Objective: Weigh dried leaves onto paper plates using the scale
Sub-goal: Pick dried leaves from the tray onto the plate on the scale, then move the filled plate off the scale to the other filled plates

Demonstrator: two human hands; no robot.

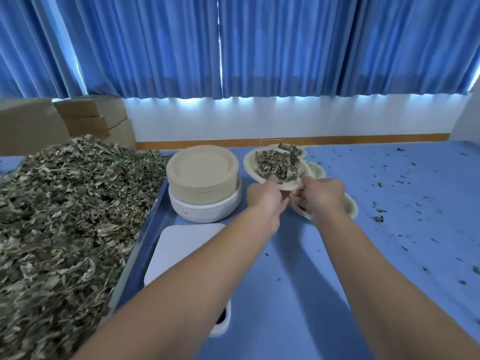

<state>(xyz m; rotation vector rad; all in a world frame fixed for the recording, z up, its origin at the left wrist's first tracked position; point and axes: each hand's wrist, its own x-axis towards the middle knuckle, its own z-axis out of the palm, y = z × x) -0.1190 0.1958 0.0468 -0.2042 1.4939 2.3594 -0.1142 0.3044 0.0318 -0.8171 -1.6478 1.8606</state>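
Head view. Low and left of centre, partly under the left forearm: flat white rectangular scale, lying on the blue table cover.

Beyond the scale and to its right: round beige paper plate, held in both hands, with a loose heap of grey-green dried leaves on it. Pinches the plate's near rim with the left hand: thumb on top at the edge of the leaf heap, other fingers under the plate and hidden. Grips the same rim just to the right with the right hand: fingers curled close together round the edge, tips out of sight beneath.

Farther from the scale than the held plate: second beige plate with leaves, partly hidden behind it. Below the right hand, right of the scale: more beige plates, overlapping, only their rims visible.

Straight beyond the scale: tall stack of beige paper plates, sitting on a round white bundle.

Left of the scale: long metal tray, heaped with a large pile of dried leaves.

Well right of the scale: scattered leaf crumbs over the blue cover.

Far beyond the scale, to the left: brown cardboard boxes. Behind everything: pleated blue curtains.
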